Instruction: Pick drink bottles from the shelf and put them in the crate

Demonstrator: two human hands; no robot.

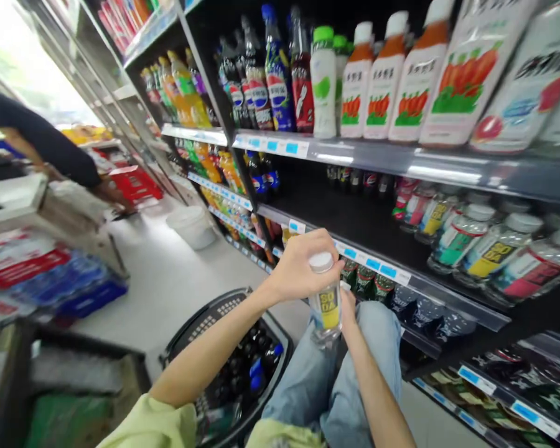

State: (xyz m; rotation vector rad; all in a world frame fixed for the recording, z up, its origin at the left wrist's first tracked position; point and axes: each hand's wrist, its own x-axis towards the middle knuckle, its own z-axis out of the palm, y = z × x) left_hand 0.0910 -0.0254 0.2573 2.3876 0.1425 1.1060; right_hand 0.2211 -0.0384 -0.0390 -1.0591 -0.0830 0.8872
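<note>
A clear soda-water bottle [327,302] with a white cap and a yellow label stands upright in front of me. My left hand [297,264] is closed round its neck just under the cap. My right hand [348,306] sits behind the bottle, fingers wrapped on its body, mostly hidden by it. Both hands are over my knees in blue jeans [350,373]. Similar soda bottles [492,252] stand on the dark middle shelf [429,283] to the right.
A black shopping basket [214,323] holding dark bottles sits on the floor at my left. A white bucket [192,225] stands in the aisle. Shelves of drinks [280,74] fill the right. Another person's dark sleeve [42,140] reaches over cartons at left.
</note>
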